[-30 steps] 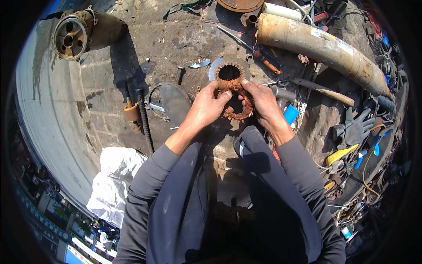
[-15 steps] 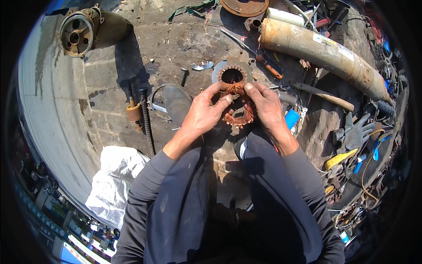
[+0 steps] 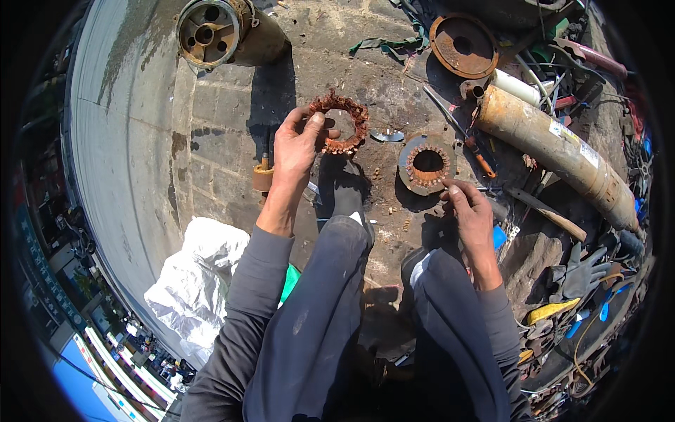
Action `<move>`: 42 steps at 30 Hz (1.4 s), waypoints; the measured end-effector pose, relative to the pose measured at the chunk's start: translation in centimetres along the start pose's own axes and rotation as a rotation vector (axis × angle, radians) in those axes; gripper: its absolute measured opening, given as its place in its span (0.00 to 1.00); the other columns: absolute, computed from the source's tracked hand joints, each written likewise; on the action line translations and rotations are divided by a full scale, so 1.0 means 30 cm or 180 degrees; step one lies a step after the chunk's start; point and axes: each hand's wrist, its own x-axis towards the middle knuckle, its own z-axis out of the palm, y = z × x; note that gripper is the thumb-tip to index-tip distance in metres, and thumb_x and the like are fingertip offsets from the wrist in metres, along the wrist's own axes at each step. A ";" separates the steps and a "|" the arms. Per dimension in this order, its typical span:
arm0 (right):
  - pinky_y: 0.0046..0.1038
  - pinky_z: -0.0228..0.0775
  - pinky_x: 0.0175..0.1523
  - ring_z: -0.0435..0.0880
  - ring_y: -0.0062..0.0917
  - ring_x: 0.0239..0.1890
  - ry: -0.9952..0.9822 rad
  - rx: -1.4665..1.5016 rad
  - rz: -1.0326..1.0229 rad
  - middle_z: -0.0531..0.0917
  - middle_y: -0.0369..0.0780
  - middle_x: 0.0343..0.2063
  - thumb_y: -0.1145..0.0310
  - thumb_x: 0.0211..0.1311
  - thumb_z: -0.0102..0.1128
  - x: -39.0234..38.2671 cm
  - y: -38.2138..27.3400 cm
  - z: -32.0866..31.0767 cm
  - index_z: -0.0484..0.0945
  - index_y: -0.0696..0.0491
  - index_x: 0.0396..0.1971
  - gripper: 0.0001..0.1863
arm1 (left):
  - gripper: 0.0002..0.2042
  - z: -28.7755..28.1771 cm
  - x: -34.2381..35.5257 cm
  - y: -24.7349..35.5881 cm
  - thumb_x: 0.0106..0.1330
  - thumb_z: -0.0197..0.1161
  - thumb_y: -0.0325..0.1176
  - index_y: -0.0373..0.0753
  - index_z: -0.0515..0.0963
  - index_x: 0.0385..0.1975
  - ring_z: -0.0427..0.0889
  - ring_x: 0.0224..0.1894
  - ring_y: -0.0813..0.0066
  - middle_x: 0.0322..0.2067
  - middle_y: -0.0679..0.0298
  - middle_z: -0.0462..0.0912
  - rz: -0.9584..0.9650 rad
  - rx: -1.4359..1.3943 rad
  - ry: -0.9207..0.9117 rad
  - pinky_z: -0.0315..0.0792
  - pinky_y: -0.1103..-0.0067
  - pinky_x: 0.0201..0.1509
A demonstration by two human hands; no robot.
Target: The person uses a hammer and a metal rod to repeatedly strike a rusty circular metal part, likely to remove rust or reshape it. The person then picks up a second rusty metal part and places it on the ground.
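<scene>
a: state what the left hand [image 3: 295, 148] holds.
b: the left hand grips a rusty copper-coloured winding ring [image 3: 339, 121], thumb over the near rim, fingers behind it. the ring is raised above the ground, up and left of the stator core [image 3: 426, 164].

a: state of the right hand [image 3: 470, 214]?
b: the right hand is empty, fingers loosely curled, hovering just below and right of the stator core. no contact is visible.

a: what is hidden or unclear?
b: the far fingers of the left hand sit behind the ring. a shoe [image 3: 342, 188] is in shadow between the knees. the scrap at the right edge, with a grey glove [image 3: 583, 271] and blue and yellow pieces, is bent by the lens and hard to separate. the rusty cylinder [image 3: 555, 151] runs toward the right rim. the motor housing [image 3: 211, 32] is cut off at the top.

a: open room?
b: bare paving [image 3: 211, 133] lies left of the left hand. a white bag [image 3: 197, 281] lies beside the left leg. the right side is crowded: a rusty disc [image 3: 464, 46], a screwdriver [image 3: 460, 133] and the cylinder lie near the stator core.
</scene>
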 end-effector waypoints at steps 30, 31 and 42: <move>0.34 0.75 0.56 0.85 0.36 0.46 -0.0020 -0.0994 -0.0387 0.85 0.52 0.44 0.57 0.58 0.74 0.263 0.047 -0.036 0.76 0.67 0.59 0.35 | 0.23 0.396 0.051 -0.172 0.71 0.61 0.47 0.32 0.82 0.54 0.83 0.56 0.46 0.50 0.42 0.85 0.0352 0.2575 -0.1492 0.74 0.63 0.62; 0.34 0.75 0.54 0.84 0.35 0.43 -0.0053 -0.0975 -0.0444 0.85 0.50 0.42 0.58 0.56 0.75 0.249 0.045 -0.035 0.76 0.67 0.57 0.35 | 0.23 0.386 0.039 -0.182 0.71 0.61 0.46 0.32 0.82 0.55 0.83 0.57 0.46 0.50 0.43 0.85 0.0418 0.2538 -0.1487 0.74 0.63 0.63; 0.42 0.72 0.58 0.77 0.49 0.53 0.0038 -0.1406 -0.1497 0.78 0.49 0.47 0.69 0.47 0.80 0.069 0.091 0.034 0.73 0.58 0.52 0.32 | 0.15 0.226 -0.104 -0.239 0.72 0.64 0.37 0.33 0.80 0.51 0.78 0.49 0.78 0.45 0.64 0.83 -0.0200 0.0920 -0.1355 0.71 0.80 0.57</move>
